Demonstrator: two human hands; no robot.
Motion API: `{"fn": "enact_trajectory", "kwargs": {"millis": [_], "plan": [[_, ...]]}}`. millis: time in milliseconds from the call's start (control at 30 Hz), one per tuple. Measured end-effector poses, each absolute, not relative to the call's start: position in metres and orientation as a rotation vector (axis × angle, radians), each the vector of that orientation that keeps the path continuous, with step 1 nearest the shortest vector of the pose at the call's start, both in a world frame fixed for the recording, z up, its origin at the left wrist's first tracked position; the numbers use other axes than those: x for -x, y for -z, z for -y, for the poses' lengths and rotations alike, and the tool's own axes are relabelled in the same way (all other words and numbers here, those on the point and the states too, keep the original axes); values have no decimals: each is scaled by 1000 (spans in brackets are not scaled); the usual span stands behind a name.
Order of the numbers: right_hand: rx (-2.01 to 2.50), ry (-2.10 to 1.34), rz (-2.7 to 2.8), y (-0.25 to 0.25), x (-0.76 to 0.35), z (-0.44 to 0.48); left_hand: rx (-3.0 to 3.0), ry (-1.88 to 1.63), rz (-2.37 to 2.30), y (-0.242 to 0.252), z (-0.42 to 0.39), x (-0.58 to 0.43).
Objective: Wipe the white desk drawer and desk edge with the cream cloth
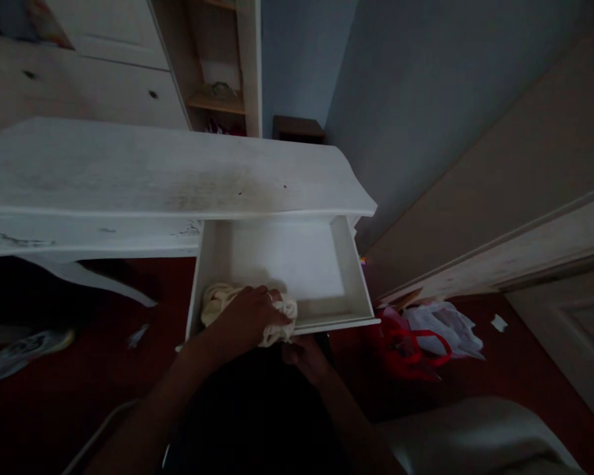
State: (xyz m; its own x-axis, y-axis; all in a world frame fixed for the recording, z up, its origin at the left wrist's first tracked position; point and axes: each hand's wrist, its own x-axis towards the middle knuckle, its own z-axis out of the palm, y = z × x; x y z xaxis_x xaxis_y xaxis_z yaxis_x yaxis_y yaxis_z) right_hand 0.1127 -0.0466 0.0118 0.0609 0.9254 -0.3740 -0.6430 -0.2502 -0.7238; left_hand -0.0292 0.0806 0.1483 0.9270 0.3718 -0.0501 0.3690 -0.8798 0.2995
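Observation:
A white drawer [297, 257] is pulled out from a white dressing table [178, 175]. In its front left corner lies a bunched cream cloth [216, 300], partly hanging over the drawer's front edge. My left hand [250, 316] rests over this cloth with its fingers curled round part of it. Just below the front edge is my right hand [305, 356], its fingers bent together near the hanging end of the cloth. Whether that hand holds the cloth or the drawer front is too dark to make out.
A red bag [408, 346] and a white plastic bag [448, 328] lie on the dark red floor to the right. A shoe [27, 353] is at the left under the table. Behind stands a white cabinet [113, 82] with open shelves; a grey wall [426, 99] closes the right side.

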Motion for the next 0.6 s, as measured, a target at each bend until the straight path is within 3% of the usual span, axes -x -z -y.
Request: {"fn": "enact_trajectory", "kwargs": {"millis": [333, 600], "plan": [[961, -1627, 439, -9, -121, 51, -2889, -500, -692, -139, -72, 105], [1008, -1604, 406, -4, -120, 55, -3080, -569, -768, -135, -119, 132]]}}
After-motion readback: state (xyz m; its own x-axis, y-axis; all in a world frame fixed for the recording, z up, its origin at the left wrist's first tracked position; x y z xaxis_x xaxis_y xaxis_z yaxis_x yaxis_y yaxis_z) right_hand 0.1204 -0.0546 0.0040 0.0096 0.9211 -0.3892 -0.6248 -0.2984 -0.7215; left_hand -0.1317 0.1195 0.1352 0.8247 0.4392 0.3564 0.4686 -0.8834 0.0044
